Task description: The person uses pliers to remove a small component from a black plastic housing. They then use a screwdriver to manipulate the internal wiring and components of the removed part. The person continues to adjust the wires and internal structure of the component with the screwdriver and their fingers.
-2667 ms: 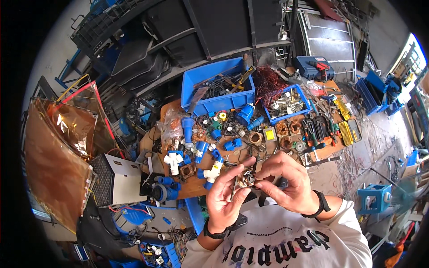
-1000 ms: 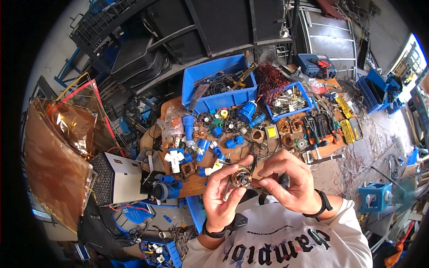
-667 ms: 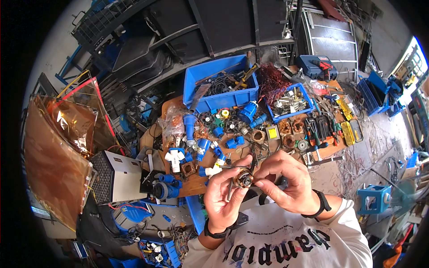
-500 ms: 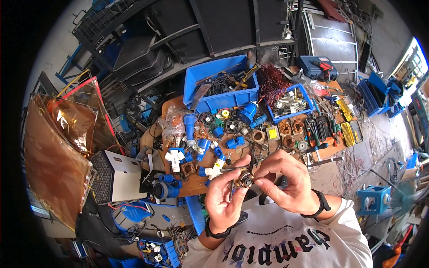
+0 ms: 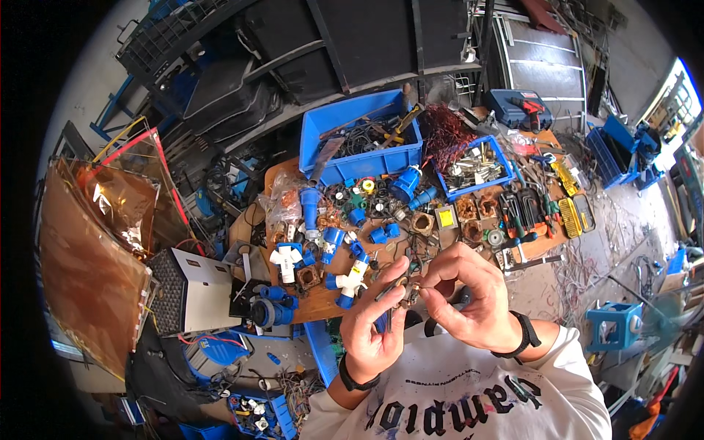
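In front of my chest, my left hand is closed around a small metal part with a coppery look; its exact kind is too small to make out. A thin dark strip or rod sticks out between the left fingers. From the other side my right hand pinches at the part's edge with thumb and forefinger, the remaining fingers curled above. Just beyond the left fingertips lies a white and blue pipe-like fitting on the wooden workbench.
A blue crate of cables and tools stands at the back, next to a tangle of red wire and a blue tray of metal pieces. Pliers and screwdrivers lie at the right. Blue connectors crowd the bench's left.
The metal part has been turned between my hands: its round face showed before, and now it appears more edge-on. The left fingers have shifted slightly; the right hand stays nearly in place.
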`<action>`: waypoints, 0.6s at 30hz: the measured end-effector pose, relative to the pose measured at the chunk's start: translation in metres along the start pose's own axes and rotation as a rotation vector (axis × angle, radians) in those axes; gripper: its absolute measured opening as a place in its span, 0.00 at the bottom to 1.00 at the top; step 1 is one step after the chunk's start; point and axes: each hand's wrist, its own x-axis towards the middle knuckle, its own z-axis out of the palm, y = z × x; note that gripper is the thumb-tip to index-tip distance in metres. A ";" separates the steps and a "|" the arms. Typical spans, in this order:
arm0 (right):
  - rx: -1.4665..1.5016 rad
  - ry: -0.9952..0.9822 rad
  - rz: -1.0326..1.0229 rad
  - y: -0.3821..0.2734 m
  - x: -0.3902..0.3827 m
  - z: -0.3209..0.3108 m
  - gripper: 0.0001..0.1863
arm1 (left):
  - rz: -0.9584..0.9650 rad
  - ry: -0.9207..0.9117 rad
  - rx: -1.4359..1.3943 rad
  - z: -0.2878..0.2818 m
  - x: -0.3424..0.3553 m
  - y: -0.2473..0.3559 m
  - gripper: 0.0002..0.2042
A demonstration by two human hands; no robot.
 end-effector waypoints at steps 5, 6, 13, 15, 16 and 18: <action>-0.022 0.008 0.007 0.004 -0.002 -0.001 0.06 | 0.022 -0.027 0.067 0.000 0.003 0.001 0.14; -0.029 -0.001 0.018 0.002 -0.003 -0.001 0.06 | 0.030 -0.030 0.085 -0.001 0.004 0.002 0.15; -0.065 -0.032 0.019 0.000 -0.002 -0.003 0.07 | 0.113 -0.031 0.184 0.000 0.011 0.005 0.16; -0.056 0.001 0.009 0.000 -0.001 0.000 0.06 | 0.123 -0.029 0.204 0.000 0.012 0.005 0.16; -0.052 0.017 0.004 0.001 -0.001 0.001 0.05 | 0.121 -0.026 0.212 0.000 0.011 0.004 0.16; -0.061 0.018 0.018 0.001 -0.001 0.001 0.05 | 0.125 -0.018 0.226 0.000 0.011 0.003 0.15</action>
